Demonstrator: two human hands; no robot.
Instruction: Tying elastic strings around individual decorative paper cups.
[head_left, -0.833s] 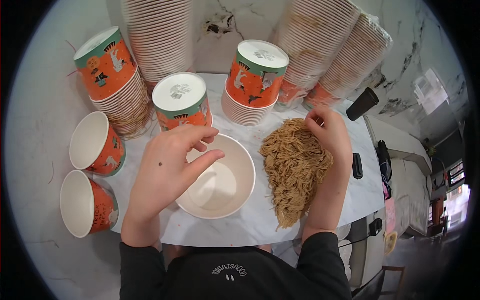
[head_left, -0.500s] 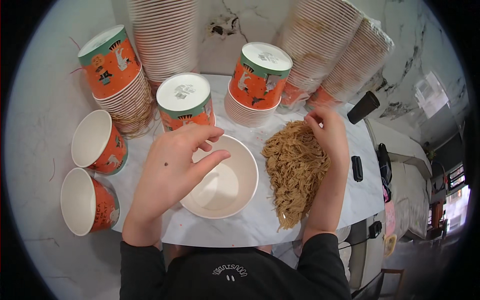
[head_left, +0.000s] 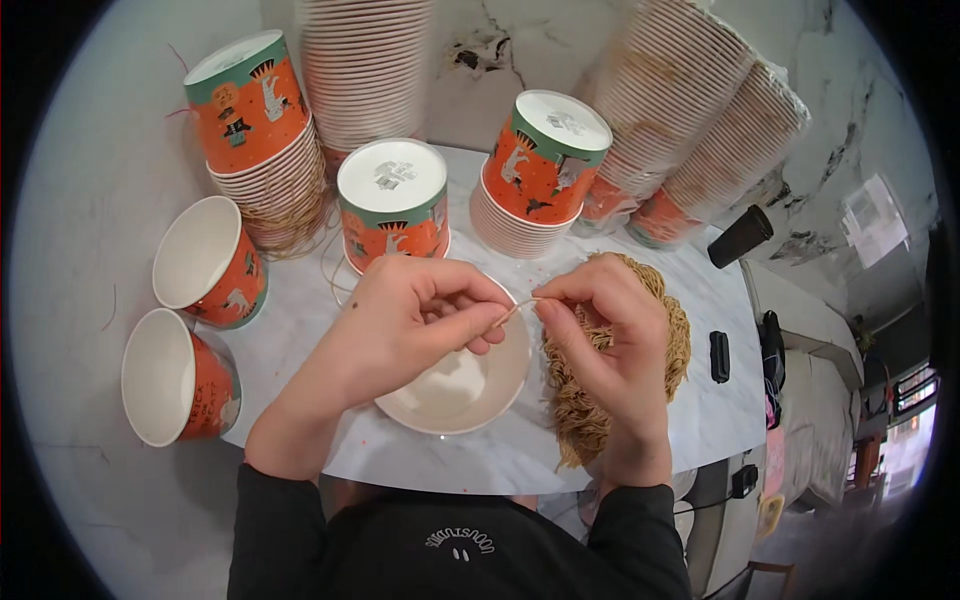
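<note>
Thin tan strand [head_left: 517,311] spans the small gap between the two hands, above the far right part of the rim of a white-lined bowl [head_left: 450,398]. The left hand [head_left: 415,325] pinches one end between thumb and forefinger, its other fingers curled in beneath. The right hand [head_left: 612,335] has the other end nipped between the tips of its thumb and forefinger.

Under and around the right hand, a heap of tan strands [head_left: 580,420] lies on the marble-patterned bench [head_left: 715,425], just beside the bowl. Beyond the bowl sit an upside-down orange and green tub [head_left: 395,222] and, to its right, a stack of similar tubs [head_left: 545,180], also bottom up. Toward the left, two open tubs [head_left: 218,265] show their white insides, near another upturned stack [head_left: 250,115] with loose tan loops [head_left: 290,220] on it. Farther back rise a tall white-rimmed stack [head_left: 362,75] and two plastic-wrapped stacks [head_left: 675,95]. On the right are a black cup [head_left: 740,237] and a small black object [head_left: 720,357].
</note>
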